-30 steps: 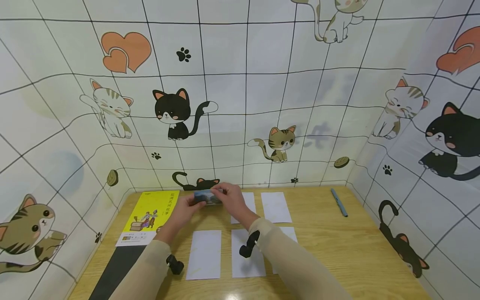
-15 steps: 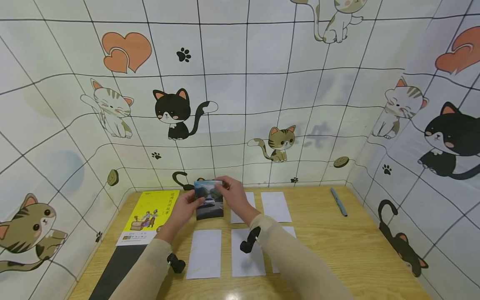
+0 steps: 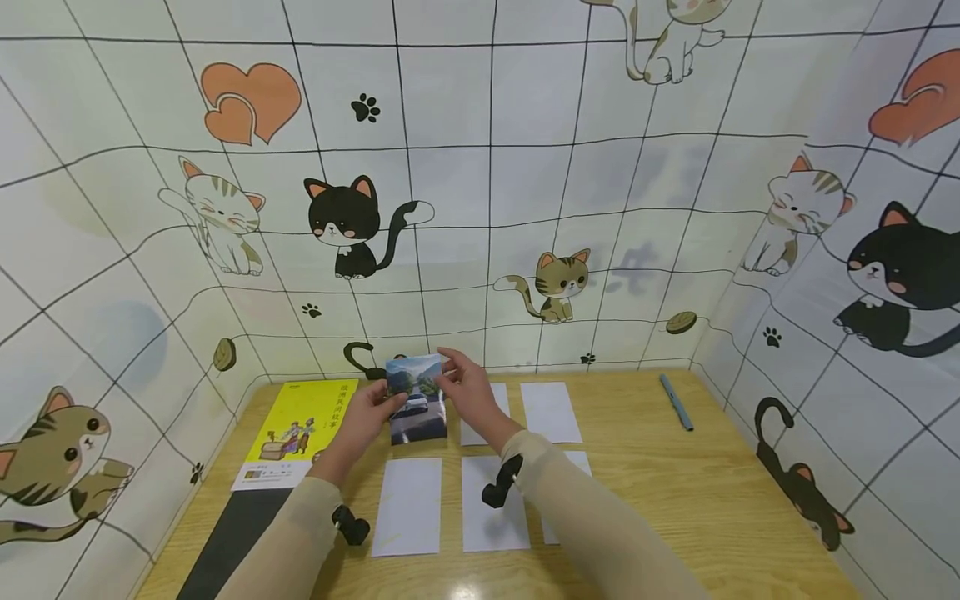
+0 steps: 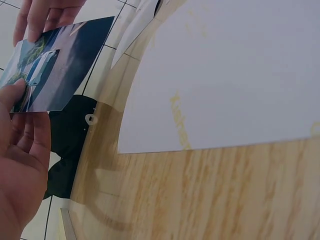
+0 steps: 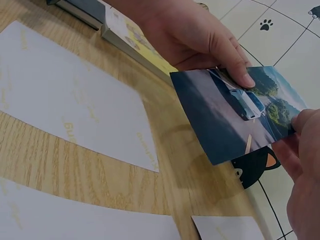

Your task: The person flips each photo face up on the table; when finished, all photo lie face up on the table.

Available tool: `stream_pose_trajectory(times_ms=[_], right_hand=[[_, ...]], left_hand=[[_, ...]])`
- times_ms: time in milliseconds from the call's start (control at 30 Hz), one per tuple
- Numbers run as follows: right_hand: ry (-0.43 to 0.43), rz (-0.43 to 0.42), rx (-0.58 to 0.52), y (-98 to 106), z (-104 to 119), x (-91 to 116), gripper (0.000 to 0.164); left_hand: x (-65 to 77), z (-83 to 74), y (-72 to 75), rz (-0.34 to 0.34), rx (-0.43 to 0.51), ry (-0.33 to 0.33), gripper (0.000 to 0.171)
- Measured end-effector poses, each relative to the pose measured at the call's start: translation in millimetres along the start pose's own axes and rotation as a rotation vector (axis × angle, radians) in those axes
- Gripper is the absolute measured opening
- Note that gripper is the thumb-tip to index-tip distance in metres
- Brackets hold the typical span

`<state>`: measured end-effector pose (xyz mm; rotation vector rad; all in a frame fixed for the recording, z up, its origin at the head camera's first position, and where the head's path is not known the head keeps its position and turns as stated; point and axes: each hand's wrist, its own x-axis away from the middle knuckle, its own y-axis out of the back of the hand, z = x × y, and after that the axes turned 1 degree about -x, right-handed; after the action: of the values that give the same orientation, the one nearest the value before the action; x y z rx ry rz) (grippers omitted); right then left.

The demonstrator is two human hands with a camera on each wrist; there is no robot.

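At the bottom of the head view, two beige sleeves (image 3: 600,525) are seen, with one black wrist device (image 3: 350,527) worn at each cuff. At the lower left, one dark flat item (image 3: 236,537) is laid. Five white cards are counted on the wooden table (image 3: 675,500): three form the nearer row, of which the left card (image 3: 407,507) and the middle card (image 3: 495,521) are mostly uncovered and the right card (image 3: 577,462) is partly hidden by a sleeve.

Farther up, left of centre, one photo (image 3: 420,421) showing one car on a road is held tilted by two hands. Its left edge is pinched by the left hand (image 3: 366,417), thumb on the front, fingers behind; its upper right edge is pinched between the thumb and fingers of the right hand (image 3: 467,392). One yellow book (image 3: 311,425) is placed left of the hands.

The other two white cards (image 3: 551,412) are set in the farther row, one partly covered by the right hand. One pen (image 3: 677,404) is laid at the right. Beyond, a cat-printed wall covering (image 3: 457,183) is seen.
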<state>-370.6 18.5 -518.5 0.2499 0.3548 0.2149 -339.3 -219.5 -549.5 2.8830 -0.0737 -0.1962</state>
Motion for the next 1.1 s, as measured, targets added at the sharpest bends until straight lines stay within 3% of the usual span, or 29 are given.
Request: stream_pose_trajectory(times_ms=[200, 433, 633, 767, 1100], right_hand=[[-0.039, 0.006, -0.039, -2.8, -6.7, 2.0, 0.058], [-0.095, -0.014, -0.091, -5.8, -16.2, 2.0, 0.059], [-0.145, -0.034, -0.095, -5.9, -22.3, 0.1, 0.060], [-0.178, -0.032, -0.083, -4.6, -24.7, -1.7, 0.058], [-0.220, 0.114, -0.047, -0.6, -30.6, -4.4, 0.063]], left_hand=[[-0.9, 3.9, 2.1, -0.008, -0.019, 0.029, 0.033], [0.5, 6.6, 5.9, -0.029, -0.029, 0.050, 0.060], [1.6, 6.9, 6.7, -0.038, -0.049, 0.011, 0.055], [2.3, 6.7, 6.8, -0.032, -0.058, 0.021, 0.055], [1.0, 23.3, 14.9, 0.020, -0.124, 0.068, 0.055]])
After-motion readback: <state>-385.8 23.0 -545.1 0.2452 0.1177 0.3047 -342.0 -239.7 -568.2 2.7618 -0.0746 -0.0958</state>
